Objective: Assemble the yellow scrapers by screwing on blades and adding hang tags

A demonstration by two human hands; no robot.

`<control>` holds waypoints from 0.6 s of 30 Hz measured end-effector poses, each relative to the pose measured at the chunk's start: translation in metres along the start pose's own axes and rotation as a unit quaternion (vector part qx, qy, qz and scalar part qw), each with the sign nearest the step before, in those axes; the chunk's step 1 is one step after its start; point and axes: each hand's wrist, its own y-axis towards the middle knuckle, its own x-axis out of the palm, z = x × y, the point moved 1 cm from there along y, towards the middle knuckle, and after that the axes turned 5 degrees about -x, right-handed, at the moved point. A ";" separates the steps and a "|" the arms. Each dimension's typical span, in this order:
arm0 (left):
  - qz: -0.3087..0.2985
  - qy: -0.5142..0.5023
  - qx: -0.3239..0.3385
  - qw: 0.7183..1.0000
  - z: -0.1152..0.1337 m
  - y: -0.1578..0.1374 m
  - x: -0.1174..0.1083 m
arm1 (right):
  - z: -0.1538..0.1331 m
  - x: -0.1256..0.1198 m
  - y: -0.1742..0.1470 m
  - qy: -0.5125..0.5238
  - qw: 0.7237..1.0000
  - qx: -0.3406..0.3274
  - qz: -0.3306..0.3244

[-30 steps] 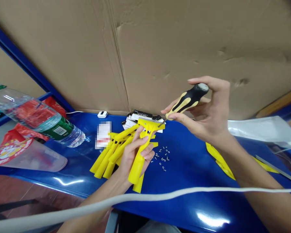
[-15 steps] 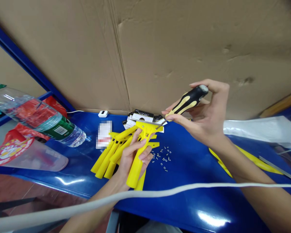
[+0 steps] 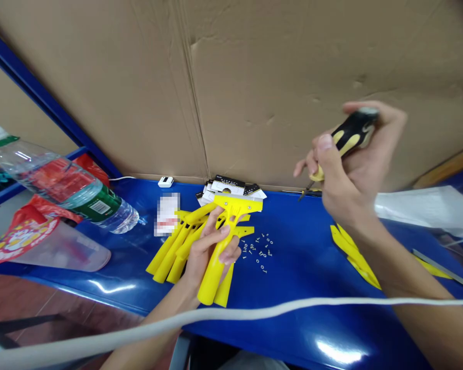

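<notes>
My left hand (image 3: 208, 249) is closed around a yellow scraper (image 3: 215, 275), whose wide head carries a metal strip and a screw near each end. In my right hand (image 3: 358, 169), raised to the right, is a screwdriver (image 3: 349, 136) with a black and cream handle; its tip points down and left, apart from the scraper. Beneath and left of my left hand lies a pile of yellow scraper handles (image 3: 168, 257). Small loose screws and nuts (image 3: 260, 252) are scattered on the blue table (image 3: 293, 262) between my hands.
Small black-and-white boxes (image 3: 227, 185) lean by the cardboard wall (image 3: 273, 92). To the left are a water bottle (image 3: 96, 198) and a plastic cup (image 3: 69, 246). More yellow parts (image 3: 355, 257) and a plastic bag (image 3: 420, 210) lie right. A white cable (image 3: 254, 311) crosses in front.
My right hand has lifted the screwdriver off the screw at the scraper's right side and moved it up and right. My left hand keeps holding the scraper almost in place.
</notes>
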 end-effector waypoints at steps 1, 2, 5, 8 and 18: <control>-0.002 0.017 0.005 1.000 0.000 0.000 0.001 | 0.003 -0.002 0.001 -0.017 0.999 0.020 -0.020; -0.006 0.035 0.011 0.999 0.001 -0.001 0.002 | 0.006 -0.004 0.002 -0.034 0.998 0.035 -0.041; -0.011 0.069 0.031 0.997 0.002 -0.002 0.004 | 0.010 0.000 0.002 -0.063 0.976 0.066 -0.196; -0.003 0.098 0.050 0.994 0.003 -0.002 0.003 | 0.010 0.009 -0.003 -0.014 0.927 0.114 -0.357; -0.016 0.343 0.152 0.927 0.001 -0.004 0.012 | -0.022 -0.055 0.009 0.011 0.971 0.143 -0.193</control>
